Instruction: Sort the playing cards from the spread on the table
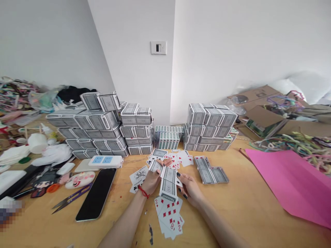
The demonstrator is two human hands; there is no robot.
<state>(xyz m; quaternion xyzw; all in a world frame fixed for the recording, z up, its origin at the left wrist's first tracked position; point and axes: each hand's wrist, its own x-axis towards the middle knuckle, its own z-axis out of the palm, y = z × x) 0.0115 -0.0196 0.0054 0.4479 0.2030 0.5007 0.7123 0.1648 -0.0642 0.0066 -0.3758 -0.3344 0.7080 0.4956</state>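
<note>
Several playing cards with grey patterned backs, joined or overlapping into a bent strip (168,187), are held between my two hands above the table. My left hand (152,181), a red string bracelet at its wrist, grips them from the left with the thumb on top. From the right, my right hand (190,186), with dark nails, pinches their edge near a spade card. Below my hands lies a fan of face-up red cards (169,215). More loose cards (139,176) lie to the left and just beyond. An L-shaped piece of folded cards (210,171) rests to the right.
Stacked card blocks stand at the back left (98,125) and back right (209,127), with card boxes (169,139) between. At left are a phone (97,194), thread snips (72,198) and a power strip (107,161). Pink paper (289,186) and a cardboard box (274,113) are at right.
</note>
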